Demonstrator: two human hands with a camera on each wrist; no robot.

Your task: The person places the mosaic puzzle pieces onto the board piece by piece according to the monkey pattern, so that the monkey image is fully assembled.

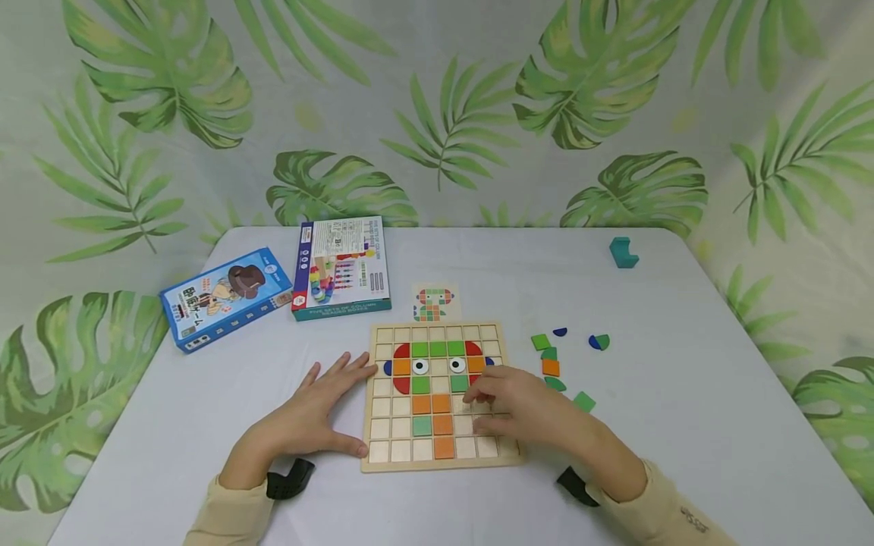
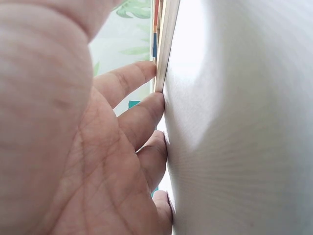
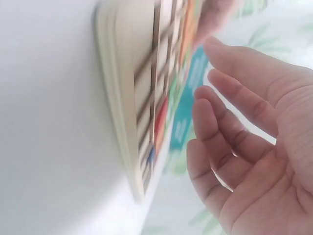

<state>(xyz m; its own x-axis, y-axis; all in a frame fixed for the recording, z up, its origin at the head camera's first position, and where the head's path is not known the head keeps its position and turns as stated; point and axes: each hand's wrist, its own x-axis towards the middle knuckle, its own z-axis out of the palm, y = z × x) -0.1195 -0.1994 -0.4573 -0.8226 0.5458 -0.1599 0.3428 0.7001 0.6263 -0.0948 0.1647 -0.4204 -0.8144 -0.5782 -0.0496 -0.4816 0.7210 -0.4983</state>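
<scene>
A wooden grid board (image 1: pixel 403 332) lies flat on the table, with colored tiles forming a figure with two round eye tiles (image 1: pixel 419 366). Orange tiles (image 1: pixel 443 447) run down its middle, beside one teal-green tile (image 1: pixel 422 425). My left hand (image 1: pixel 310 413) has its fingers spread, index fingertip and thumb at the board's left edge. The left wrist view shows the fingertips (image 2: pixel 157 100) against the board's side and the cloth. Over the board's right part hovers my right hand (image 1: pixel 522 406), fingers loosely bent; in the right wrist view nothing shows between the fingers (image 3: pixel 205 117).
A small pattern card (image 1: pixel 454 296) lies behind the board. Loose green, orange and blue pieces (image 1: pixel 550 368) are scattered to its right. Two boxes, a blue one (image 1: pixel 228 299) and a white-and-teal one (image 1: pixel 344 265), stand back left. A teal block (image 1: pixel 623 252) sits back right.
</scene>
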